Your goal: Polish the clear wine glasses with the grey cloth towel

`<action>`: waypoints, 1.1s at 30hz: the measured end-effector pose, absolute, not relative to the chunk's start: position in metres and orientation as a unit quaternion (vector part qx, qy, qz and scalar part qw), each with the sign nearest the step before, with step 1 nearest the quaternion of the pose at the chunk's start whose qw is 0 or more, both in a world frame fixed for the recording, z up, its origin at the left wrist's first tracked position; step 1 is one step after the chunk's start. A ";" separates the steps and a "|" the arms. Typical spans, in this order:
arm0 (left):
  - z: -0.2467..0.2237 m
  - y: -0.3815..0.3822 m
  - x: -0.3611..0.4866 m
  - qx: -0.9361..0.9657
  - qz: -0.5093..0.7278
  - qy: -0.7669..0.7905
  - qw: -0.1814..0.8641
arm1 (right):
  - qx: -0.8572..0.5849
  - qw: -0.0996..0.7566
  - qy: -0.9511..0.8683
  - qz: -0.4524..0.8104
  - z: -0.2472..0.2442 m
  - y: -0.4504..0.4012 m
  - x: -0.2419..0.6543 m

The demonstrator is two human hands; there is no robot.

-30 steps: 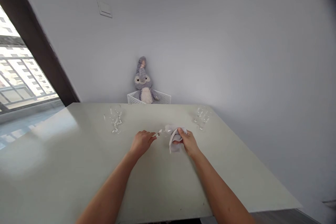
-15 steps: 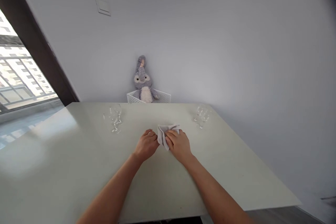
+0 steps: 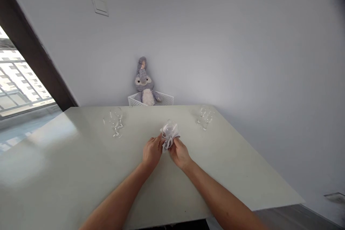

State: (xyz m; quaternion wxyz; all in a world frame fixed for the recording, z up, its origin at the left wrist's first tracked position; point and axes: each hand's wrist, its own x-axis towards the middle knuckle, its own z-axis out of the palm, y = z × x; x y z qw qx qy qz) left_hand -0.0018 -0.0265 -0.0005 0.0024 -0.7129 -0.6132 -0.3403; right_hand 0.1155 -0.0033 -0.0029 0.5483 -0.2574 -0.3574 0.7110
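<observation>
A clear glass (image 3: 170, 127) is wrapped from below in a crumpled pale cloth (image 3: 167, 141), its bowl showing above the folds. My left hand (image 3: 153, 151) is closed at the left side of the glass and cloth. On the right, my right hand (image 3: 180, 153) pinches the cloth, fingers partly hidden by it. Both hands are just above the middle of the white table (image 3: 231, 165). The lower part of the glass is hidden by the cloth and my fingers.
Clear stemmed glasses (image 3: 116, 122) stand at the back left of the table, and more glasses (image 3: 205, 118) at the back right. Behind the far edge, a grey plush toy (image 3: 145, 82) sits in a white basket (image 3: 167, 100) against the wall.
The cloth has gone from lying over the top under my right hand to being bunched around the glass, whose bowl now shows. My right hand has moved lower and slightly left.
</observation>
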 end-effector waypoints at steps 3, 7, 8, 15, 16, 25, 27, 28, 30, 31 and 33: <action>0.002 -0.032 0.007 -0.716 -0.322 -0.618 0.026 | -0.252 0.563 -0.405 0.675 -0.005 -0.011 0.111; 0.007 -0.039 0.017 -0.723 -0.304 -0.613 0.097 | -0.236 0.561 -0.414 0.677 -0.004 -0.012 0.115; 0.009 -0.040 0.018 -0.725 -0.304 -0.609 0.106 | -0.232 0.558 -0.411 0.683 -0.004 -0.012 0.116; 0.011 -0.028 0.001 -0.671 -0.451 -0.574 -0.134 | -0.343 0.515 -0.467 0.631 -0.010 -0.009 0.122; 0.010 -0.025 -0.002 -0.634 -0.489 -0.562 -0.206 | -0.366 0.504 -0.508 0.595 -0.011 -0.009 0.123; 0.008 -0.015 -0.011 -0.400 -0.614 -0.473 -0.489 | -0.407 0.357 -0.815 0.204 -0.008 -0.011 0.132; 0.008 -0.012 -0.016 -0.382 -0.639 -0.486 -0.458 | -0.379 0.296 -0.868 0.124 -0.005 -0.013 0.133; 0.008 -0.010 -0.019 -0.381 -0.651 -0.495 -0.432 | -0.360 0.269 -0.888 0.096 -0.003 -0.016 0.133; 0.011 -0.008 -0.025 -0.386 -0.678 -0.511 -0.361 | -0.310 0.233 -0.919 0.065 0.002 -0.024 0.133; 0.014 -0.008 -0.028 -0.389 -0.694 -0.516 -0.319 | -0.281 0.224 -0.931 0.059 0.004 -0.029 0.133; 0.020 -0.009 -0.034 -0.402 -0.721 -0.515 -0.228 | -0.232 0.227 -0.944 0.063 0.009 -0.036 0.132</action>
